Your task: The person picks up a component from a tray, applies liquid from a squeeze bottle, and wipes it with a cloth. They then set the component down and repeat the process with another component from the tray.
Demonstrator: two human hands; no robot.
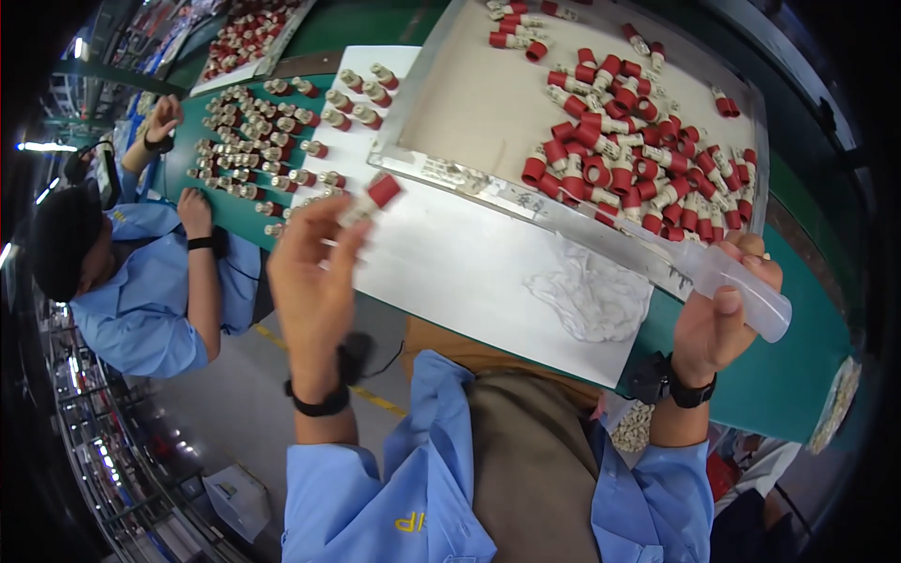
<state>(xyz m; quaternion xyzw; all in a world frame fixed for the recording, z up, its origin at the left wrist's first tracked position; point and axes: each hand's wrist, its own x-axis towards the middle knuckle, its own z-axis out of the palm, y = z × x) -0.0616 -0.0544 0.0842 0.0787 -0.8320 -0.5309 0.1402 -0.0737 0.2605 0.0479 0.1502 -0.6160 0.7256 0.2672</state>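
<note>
My left hand (317,253) pinches a small cylindrical part with a red cap (383,190), its pale end toward my fingers, above the white sheet (450,244). In my right hand (718,324) is a translucent squeeze bottle (741,291), lying tilted, its thin nozzle pointing left over the tray's near edge. Beyond both hands stands the shallow metal-rimmed tray (469,113) with a heap of red-and-cream parts (619,169) toward its right side. A crumpled white cloth (596,291) lies on the sheet between my hands.
Rows of upright parts (249,141) stand on the green table (178,174) and the sheet's left end. At left a co-worker in a blue shirt (141,319) leans on the table. Another filled tray (253,42) is at the far left. A bag of pale pieces (633,427) hangs below the near edge.
</note>
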